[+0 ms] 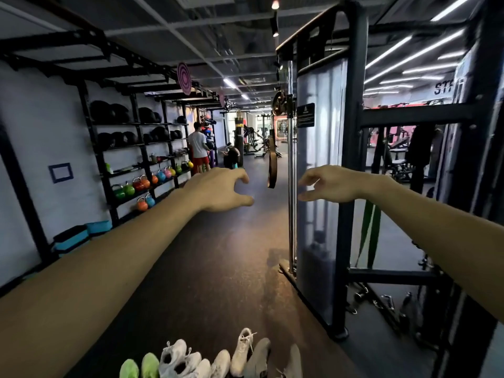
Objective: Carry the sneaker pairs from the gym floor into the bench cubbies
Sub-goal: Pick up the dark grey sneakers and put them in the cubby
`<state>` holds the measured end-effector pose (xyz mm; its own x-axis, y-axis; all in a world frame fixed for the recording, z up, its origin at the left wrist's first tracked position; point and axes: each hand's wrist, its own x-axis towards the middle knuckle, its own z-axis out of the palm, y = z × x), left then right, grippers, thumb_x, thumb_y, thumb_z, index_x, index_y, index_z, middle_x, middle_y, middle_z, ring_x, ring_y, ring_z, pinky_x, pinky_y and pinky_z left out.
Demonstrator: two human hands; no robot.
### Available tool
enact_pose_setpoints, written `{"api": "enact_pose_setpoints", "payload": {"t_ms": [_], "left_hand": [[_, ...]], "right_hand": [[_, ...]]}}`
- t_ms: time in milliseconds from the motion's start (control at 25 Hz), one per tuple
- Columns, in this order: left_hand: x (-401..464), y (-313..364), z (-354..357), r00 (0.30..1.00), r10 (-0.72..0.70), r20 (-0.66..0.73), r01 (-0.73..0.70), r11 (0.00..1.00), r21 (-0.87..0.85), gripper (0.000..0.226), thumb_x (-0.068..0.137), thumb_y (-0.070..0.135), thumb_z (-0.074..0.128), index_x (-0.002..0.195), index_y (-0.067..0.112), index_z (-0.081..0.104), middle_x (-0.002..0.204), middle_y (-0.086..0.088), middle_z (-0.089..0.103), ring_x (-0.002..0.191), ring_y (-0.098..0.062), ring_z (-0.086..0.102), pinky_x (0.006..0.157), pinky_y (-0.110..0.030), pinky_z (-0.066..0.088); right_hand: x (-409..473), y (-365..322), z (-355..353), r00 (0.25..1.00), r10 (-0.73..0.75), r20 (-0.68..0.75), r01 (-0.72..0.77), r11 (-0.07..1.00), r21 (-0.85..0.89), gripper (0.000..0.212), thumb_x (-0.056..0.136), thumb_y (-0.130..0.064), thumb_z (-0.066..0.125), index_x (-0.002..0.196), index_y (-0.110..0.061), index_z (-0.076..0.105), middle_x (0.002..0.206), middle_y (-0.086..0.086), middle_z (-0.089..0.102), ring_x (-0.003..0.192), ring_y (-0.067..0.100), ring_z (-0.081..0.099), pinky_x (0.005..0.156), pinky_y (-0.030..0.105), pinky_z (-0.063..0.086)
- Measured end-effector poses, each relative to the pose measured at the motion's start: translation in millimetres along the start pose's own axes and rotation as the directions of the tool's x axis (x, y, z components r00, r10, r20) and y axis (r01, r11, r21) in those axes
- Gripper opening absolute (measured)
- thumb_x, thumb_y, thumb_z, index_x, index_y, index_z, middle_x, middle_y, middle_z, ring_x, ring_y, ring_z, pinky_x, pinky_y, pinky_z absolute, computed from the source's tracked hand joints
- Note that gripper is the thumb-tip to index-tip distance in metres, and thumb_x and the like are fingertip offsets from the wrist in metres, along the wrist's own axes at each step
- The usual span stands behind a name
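Gym floor (218,255), sneakers (212,358) below empty hands (272,186)

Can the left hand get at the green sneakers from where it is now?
Probably not without bending down. The left hand is empty and stretched forward at arm height, while the green sneakers lie on the floor near the feet. Nothing blocks the way down.

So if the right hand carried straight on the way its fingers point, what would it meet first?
The right hand points leftward across the view, fingers loosely open. The brown hanging strap lies first in that line, then the left hand. Depth is unclear, so the strap may hang farther back, and the hand might pass in front of it.
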<state>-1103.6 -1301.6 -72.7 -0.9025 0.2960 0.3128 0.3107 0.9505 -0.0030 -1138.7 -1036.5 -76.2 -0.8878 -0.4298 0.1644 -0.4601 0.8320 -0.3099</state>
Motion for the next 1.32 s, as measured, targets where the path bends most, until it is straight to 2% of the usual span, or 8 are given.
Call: {"api": "enact_pose_setpoints", "payload": {"t_ms": [120, 400, 600, 800, 960, 1120, 1240, 1320], "left_hand": [[53.8, -29.7, 36.0, 0.999, 0.006, 0.054, -0.006, 1.0, -0.008, 0.059, 0.079, 0.065, 0.055, 0.128, 0.035, 0.045, 0.133, 0.001, 0.05, 0.117, -0.021, 0.05, 0.094, -0.047, 0.044], [206.0, -103.9, 121.6, 0.995, 0.081, 0.061, -0.079, 0.996, -0.029, 0.059, 0.077, 0.067, 0.054, 0.127, 0.036, 0.044, 0.137, 0.001, 0.048, 0.12, -0.022, 0.048, 0.097, -0.05, 0.041], [311.9, -166.6, 204.0, 0.986, 0.1, 0.136, -0.093, 0.994, -0.058, 0.059, 0.076, 0.066, 0.055, 0.126, 0.037, 0.044, 0.134, 0.002, 0.05, 0.117, -0.021, 0.049, 0.094, -0.048, 0.042], [396.7, -185.3, 304.8, 0.96, 0.155, 0.233, -0.124, 0.982, -0.143, 0.058, 0.075, 0.063, 0.056, 0.126, 0.038, 0.045, 0.135, 0.002, 0.05, 0.118, -0.021, 0.05, 0.094, -0.043, 0.042], [427.4, -197.9, 433.4, 0.934, 0.179, 0.311, -0.106, 0.966, -0.238, 0.055, 0.076, 0.059, 0.056, 0.126, 0.038, 0.046, 0.131, 0.002, 0.053, 0.116, -0.021, 0.051, 0.095, -0.043, 0.043], [424.3, -206.3, 580.2, 0.895, 0.133, 0.425, -0.022, 0.967, -0.255, 0.054, 0.076, 0.059, 0.055, 0.125, 0.041, 0.044, 0.128, 0.002, 0.055, 0.115, -0.021, 0.053, 0.092, -0.041, 0.044], [409.3, -209.4, 722.2, 0.848, 0.111, 0.518, 0.037, 0.963, -0.267, 0.054, 0.077, 0.059, 0.055, 0.126, 0.04, 0.043, 0.128, 0.0, 0.055, 0.113, -0.023, 0.054, 0.093, -0.043, 0.045], [385.6, -206.6, 820.4, 0.806, 0.089, 0.585, 0.093, 0.957, -0.274, 0.055, 0.076, 0.06, 0.055, 0.125, 0.04, 0.042, 0.124, 0.0, 0.057, 0.104, -0.025, 0.056, 0.087, -0.043, 0.047]], "right_hand": [[57.2, 25.6, 19.2, 0.999, 0.02, 0.032, -0.019, 1.0, -0.024, 0.053, 0.086, -0.048, 0.06, 0.129, -0.02, 0.048, 0.133, 0.004, 0.05, 0.115, 0.018, 0.049, 0.087, 0.027, 0.035], [207.5, 96.2, 66.7, 0.994, 0.101, 0.039, -0.1, 0.994, -0.034, 0.057, 0.086, -0.05, 0.059, 0.132, -0.02, 0.045, 0.14, 0.002, 0.045, 0.124, 0.02, 0.044, 0.091, 0.028, 0.033], [320.8, 146.7, 112.2, 0.984, 0.176, 0.024, -0.173, 0.982, -0.073, 0.056, 0.086, -0.048, 0.059, 0.131, -0.018, 0.045, 0.137, 0.006, 0.047, 0.117, 0.022, 0.048, 0.088, 0.03, 0.034], [419.9, 206.6, 185.9, 0.969, 0.234, 0.082, -0.225, 0.968, -0.108, 0.056, 0.087, -0.05, 0.056, 0.131, -0.017, 0.046, 0.134, 0.006, 0.051, 0.118, 0.024, 0.048, 0.099, 0.039, 0.039], [472.8, 267.1, 290.7, 0.955, 0.265, 0.136, -0.261, 0.964, -0.044, 0.053, 0.087, -0.051, 0.055, 0.129, -0.018, 0.049, 0.122, 0.007, 0.057, 0.098, 0.022, 0.054, 0.085, 0.034, 0.043], [485.8, 342.3, 417.8, 0.937, 0.277, 0.213, -0.291, 0.956, 0.037, 0.045, 0.09, -0.049, 0.052, 0.12, -0.016, 0.055, 0.115, 0.008, 0.058, 0.103, 0.025, 0.055, 0.085, 0.035, 0.044], [474.9, 405.9, 555.3, 0.91, 0.317, 0.267, -0.351, 0.932, 0.09, 0.043, 0.09, -0.051, 0.049, 0.117, -0.019, 0.057, 0.115, 0.006, 0.058, 0.1, 0.021, 0.055, 0.084, 0.034, 0.044], [456.9, 444.3, 656.7, 0.876, 0.358, 0.324, -0.404, 0.91, 0.089, 0.045, 0.091, -0.051, 0.048, 0.12, -0.018, 0.056, 0.12, 0.007, 0.057, 0.106, 0.023, 0.054, 0.088, 0.037, 0.045]]}}
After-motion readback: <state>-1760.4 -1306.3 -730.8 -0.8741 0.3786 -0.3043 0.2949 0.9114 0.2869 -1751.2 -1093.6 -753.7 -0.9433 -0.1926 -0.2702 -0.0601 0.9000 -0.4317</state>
